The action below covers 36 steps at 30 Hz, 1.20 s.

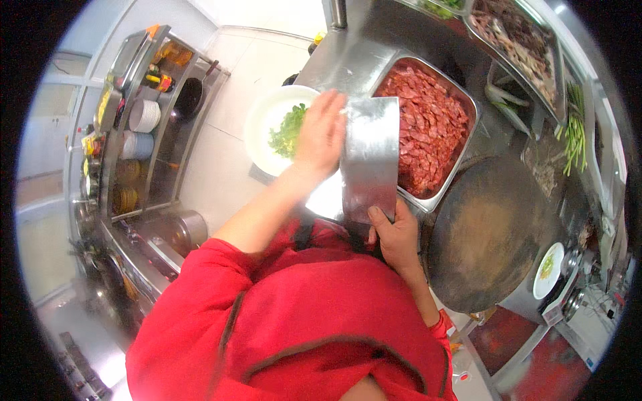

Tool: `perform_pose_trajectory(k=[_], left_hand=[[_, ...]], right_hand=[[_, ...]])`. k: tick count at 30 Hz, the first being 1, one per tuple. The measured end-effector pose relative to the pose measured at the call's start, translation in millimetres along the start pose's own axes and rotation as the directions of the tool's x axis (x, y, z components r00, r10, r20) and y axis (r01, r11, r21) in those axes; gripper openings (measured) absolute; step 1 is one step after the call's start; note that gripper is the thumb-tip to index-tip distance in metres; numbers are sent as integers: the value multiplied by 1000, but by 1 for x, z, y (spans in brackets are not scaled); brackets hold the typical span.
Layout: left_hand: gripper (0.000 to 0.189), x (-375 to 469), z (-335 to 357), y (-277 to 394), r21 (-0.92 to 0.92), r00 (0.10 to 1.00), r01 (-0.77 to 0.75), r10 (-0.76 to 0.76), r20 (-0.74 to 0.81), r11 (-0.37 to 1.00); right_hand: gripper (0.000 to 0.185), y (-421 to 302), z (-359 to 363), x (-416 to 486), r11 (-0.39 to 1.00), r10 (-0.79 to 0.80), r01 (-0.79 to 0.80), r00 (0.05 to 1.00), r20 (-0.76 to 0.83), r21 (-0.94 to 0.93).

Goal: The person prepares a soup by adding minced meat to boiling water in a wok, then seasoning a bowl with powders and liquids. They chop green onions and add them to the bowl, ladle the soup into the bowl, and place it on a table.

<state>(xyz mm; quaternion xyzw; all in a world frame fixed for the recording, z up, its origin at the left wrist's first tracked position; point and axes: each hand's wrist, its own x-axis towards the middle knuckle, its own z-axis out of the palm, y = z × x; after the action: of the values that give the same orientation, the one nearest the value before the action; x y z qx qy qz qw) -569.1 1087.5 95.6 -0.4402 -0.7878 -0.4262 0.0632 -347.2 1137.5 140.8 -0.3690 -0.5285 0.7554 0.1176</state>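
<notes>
My right hand [398, 233] grips a broad steel cleaver [371, 145] near the handle end, thumb on the blade; the handle is mostly hidden. The blade points away from me. My left hand [321, 133] lies along the blade's left edge, fingers stretched out and close together, slightly blurred. Its palm is hidden, so I cannot see whether it holds anything. Under and beside this hand is a white bowl [256, 123] with chopped green herbs [288, 131] in it. Right of the cleaver, a deep steel pan [474, 118] holds sliced red meat [431, 130], partly covered by the blade.
A round wooden chopping board [484, 230] stands to the right. Beyond it are green stalks [574, 128], a tray of sliced food [521, 45] and a small white plate [548, 270] with chopped bits. Left stands a steel shelf [165, 125] with stacked bowls [145, 115] and bottles.
</notes>
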Motion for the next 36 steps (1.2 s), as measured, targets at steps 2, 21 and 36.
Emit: perform_pose_trajectory(k=[2,21,36], left_hand=[[36,-6,-17,-29,250,978,140,-174,118,958],[46,-15,-66,-99,-99,938,334,-341,-63,937],[41,-58,-138,-182,-286,148,934,-501,853,-212]], right_hand=[[18,-5,-2,-9,998,32,-34,998,-45,-52],[52,69,-169,-132,309,-528,-523,600,-601,-794],[30,83,-120,-161,517,-550,-401,522,-652,-757]])
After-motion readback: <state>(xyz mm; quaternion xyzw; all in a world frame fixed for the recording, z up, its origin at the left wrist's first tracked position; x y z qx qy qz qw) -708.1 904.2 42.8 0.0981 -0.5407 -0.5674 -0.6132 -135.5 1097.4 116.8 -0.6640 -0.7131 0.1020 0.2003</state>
